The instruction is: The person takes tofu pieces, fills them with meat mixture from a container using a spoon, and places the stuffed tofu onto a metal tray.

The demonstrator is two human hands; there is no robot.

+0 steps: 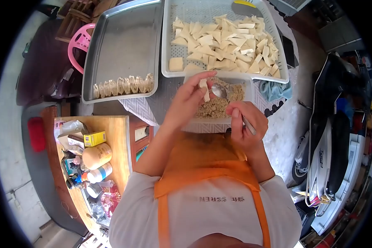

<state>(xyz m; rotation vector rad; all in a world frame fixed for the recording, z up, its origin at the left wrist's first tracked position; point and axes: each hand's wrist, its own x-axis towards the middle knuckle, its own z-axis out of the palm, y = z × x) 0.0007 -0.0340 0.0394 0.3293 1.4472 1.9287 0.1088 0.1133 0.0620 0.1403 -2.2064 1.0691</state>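
Note:
My left hand (191, 99) holds a pale triangular piece of tofu (204, 89) between thumb and fingers, above a clear tub of crumbly filling (213, 109). In my right hand (250, 120) is a metal spoon (219, 91); its bowl is beside the tofu piece and its handle passes through my closed fingers. Behind the tub, a white perforated basket (166, 45) holds a heap of cut tofu pieces (227, 43). To the left, a metal tray (124, 45) carries a row of filled pieces (122, 86) along its near edge.
A scraper with a yellow edge (244, 5) lies in the basket's far end. A blue cloth (275, 90) is right of the tub. At the left, a wooden table (122, 144) bears bottles and boxes. A pink chair back (79, 43) stands beside the tray.

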